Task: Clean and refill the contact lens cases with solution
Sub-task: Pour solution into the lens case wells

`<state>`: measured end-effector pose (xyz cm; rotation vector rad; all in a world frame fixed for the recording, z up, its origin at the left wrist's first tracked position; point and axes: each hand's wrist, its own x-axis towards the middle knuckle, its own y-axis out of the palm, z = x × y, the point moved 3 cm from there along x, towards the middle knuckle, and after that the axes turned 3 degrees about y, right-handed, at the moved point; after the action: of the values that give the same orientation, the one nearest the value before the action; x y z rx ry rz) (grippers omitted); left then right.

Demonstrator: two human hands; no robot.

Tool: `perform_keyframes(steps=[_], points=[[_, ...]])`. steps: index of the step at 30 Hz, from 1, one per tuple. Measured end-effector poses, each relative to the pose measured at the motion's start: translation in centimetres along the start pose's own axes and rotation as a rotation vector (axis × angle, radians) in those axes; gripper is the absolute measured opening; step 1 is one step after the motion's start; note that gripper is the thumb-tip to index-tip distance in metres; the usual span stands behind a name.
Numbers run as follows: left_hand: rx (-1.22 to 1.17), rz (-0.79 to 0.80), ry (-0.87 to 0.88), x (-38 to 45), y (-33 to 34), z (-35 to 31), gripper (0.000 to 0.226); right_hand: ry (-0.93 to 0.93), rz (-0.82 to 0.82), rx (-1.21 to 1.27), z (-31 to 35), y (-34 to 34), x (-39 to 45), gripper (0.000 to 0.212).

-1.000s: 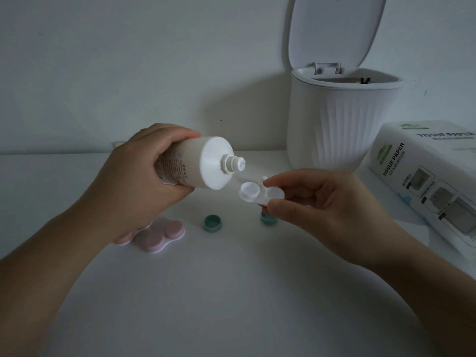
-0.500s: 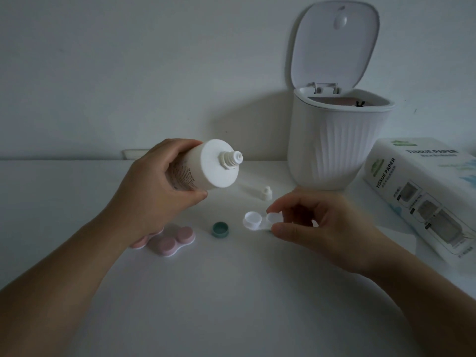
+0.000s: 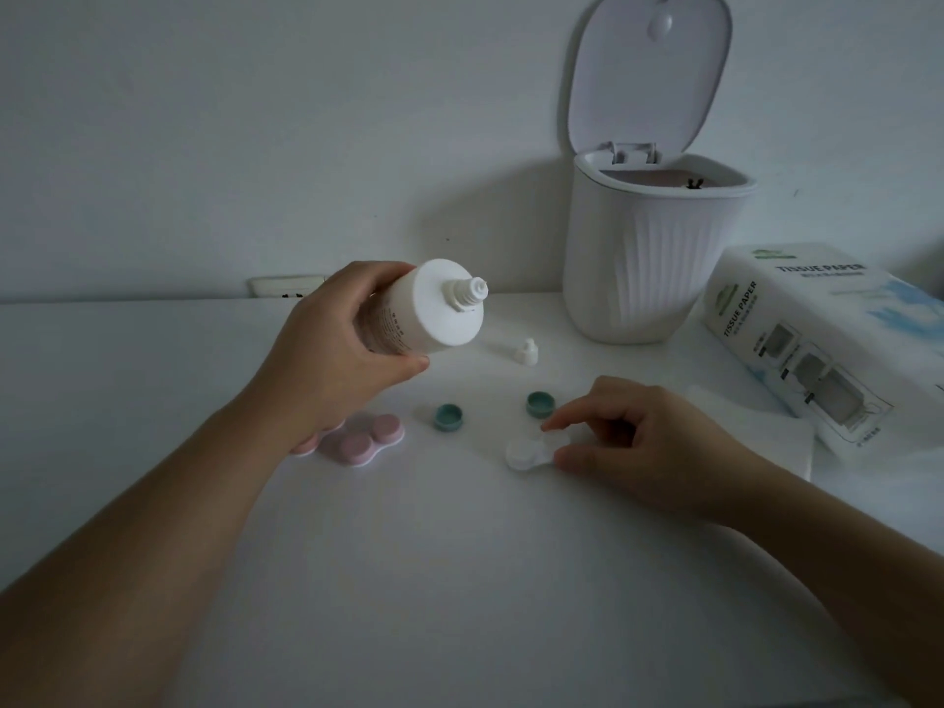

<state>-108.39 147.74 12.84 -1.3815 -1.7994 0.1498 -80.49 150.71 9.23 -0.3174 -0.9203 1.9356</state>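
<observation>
left hand fingers wrap smooth cylindrical white bottle; right hand fingers pinch glossy double-cup white case.

A home, most likely a bedroom or bathroom counter. A small ribbed bin with its flip lid up stands on a plain white table against a bare wall. Just right of the bin lies a pack of tissue paper; left of the bin, a wall socket sits at table level. Lens cases lie in front of the bin.
</observation>
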Motion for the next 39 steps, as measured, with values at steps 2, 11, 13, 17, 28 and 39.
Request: perform_keyframes(steps=[2,11,13,17,28,39], points=[[-0.002,0.003,0.001,0.0,-0.1,-0.1,0.062,-0.008,0.009,-0.044,0.0,0.1,0.0,0.022],[0.006,0.019,0.034,0.0,-0.1,0.0,0.063,0.007,-0.081,-0.151,0.1,-0.3,0.0,0.028],[0.010,0.014,0.042,0.0,-0.2,-0.1,0.064,0.015,-0.096,-0.155,0.0,-0.2,-0.5,0.015],[0.012,0.028,0.041,0.0,-0.1,-0.1,0.063,-0.016,-0.047,-0.215,0.4,0.5,-0.7,0.030],[0.076,0.054,0.115,0.2,0.1,0.6,0.066,-0.008,-0.032,-0.268,1.6,2.3,0.3,0.056],[0.229,0.089,0.215,0.7,0.6,1.6,0.064,0.020,-0.076,-0.053,1.8,0.5,1.3,0.013]])
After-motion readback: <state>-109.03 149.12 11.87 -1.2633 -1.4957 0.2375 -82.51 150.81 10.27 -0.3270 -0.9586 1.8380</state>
